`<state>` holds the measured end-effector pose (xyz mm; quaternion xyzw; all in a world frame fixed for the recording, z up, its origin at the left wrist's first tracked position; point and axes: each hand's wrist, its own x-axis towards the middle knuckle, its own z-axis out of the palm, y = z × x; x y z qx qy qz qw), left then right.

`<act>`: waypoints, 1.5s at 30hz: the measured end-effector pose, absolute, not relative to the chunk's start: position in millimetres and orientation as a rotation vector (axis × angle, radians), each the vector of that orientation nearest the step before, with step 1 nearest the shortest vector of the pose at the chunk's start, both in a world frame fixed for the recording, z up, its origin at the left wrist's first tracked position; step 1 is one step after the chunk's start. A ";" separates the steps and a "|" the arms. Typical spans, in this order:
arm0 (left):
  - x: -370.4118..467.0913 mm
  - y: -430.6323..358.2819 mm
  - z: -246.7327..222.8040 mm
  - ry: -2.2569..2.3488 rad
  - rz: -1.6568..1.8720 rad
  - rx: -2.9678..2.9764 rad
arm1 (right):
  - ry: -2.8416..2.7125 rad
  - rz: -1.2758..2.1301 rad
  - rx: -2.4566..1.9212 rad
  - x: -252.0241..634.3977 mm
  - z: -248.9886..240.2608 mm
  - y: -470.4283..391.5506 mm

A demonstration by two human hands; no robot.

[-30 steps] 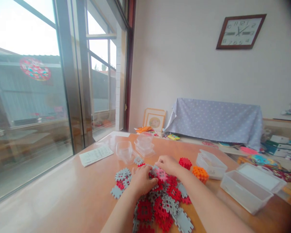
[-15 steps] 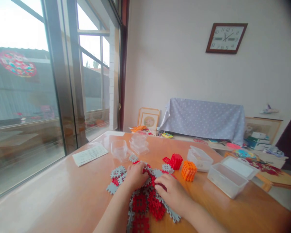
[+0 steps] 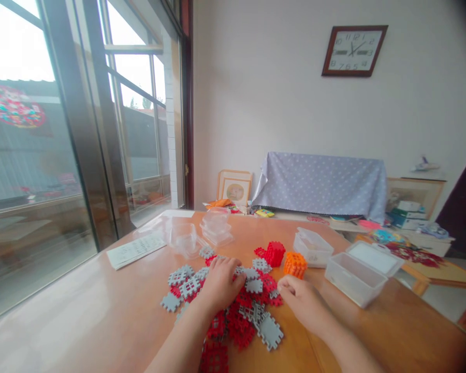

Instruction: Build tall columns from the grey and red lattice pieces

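Note:
A heap of red and grey interlocking plastic tiles (image 3: 238,324) lies on the table in front of me. My left hand (image 3: 222,282) rests over the upper part of the heap, thumb apart from its bent fingers; the fingertips are partly hidden. At the heap's right edge is my right hand (image 3: 301,300), its fingers curled together. Whatever may be between them is hidden. Just behind it stands an orange block (image 3: 295,264) of stacked tiles, with a red tile block (image 3: 275,254) to its left.
Two clear plastic boxes with open lids, one (image 3: 314,249) behind the other (image 3: 356,280), stand at the right. Clear containers (image 3: 216,228) sit at the back left. A printed sheet (image 3: 136,249) lies near the window. Beyond the table is a cloth-covered object (image 3: 322,184).
My right hand has moved right, off the tiles, and its fingers have closed. A grey tile at the heap's lower right now shows fully. The left hand stays over the heap; the view has shifted slightly.

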<state>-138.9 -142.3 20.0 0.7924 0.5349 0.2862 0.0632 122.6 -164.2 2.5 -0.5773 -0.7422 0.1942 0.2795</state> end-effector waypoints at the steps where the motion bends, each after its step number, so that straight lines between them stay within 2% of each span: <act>1: -133.9 -146.1 21.1 1.577 0.855 2.424 | -2.001 0.532 -1.601 128.7 2.3 -163.5; 10: -107.0 -157.5 20.5 1.529 0.664 2.592 | -2.119 0.348 -1.813 133.7 -2.3 -163.7; 23: -110.3 -153.2 23.1 1.650 0.650 2.652 | -2.109 0.525 -1.485 122.3 -9.4 -157.4; 28: -113.5 -150.7 23.7 1.683 0.679 2.611 | -1.953 0.391 -1.697 125.7 -6.6 -152.1; 39: -120.3 -143.8 32.0 1.656 0.993 2.379 | -2.159 0.464 -1.415 105.9 2.8 -171.0; 45: -114.4 -134.0 16.8 1.304 1.175 1.872 | -2.071 0.498 -1.397 105.8 9.1 -172.9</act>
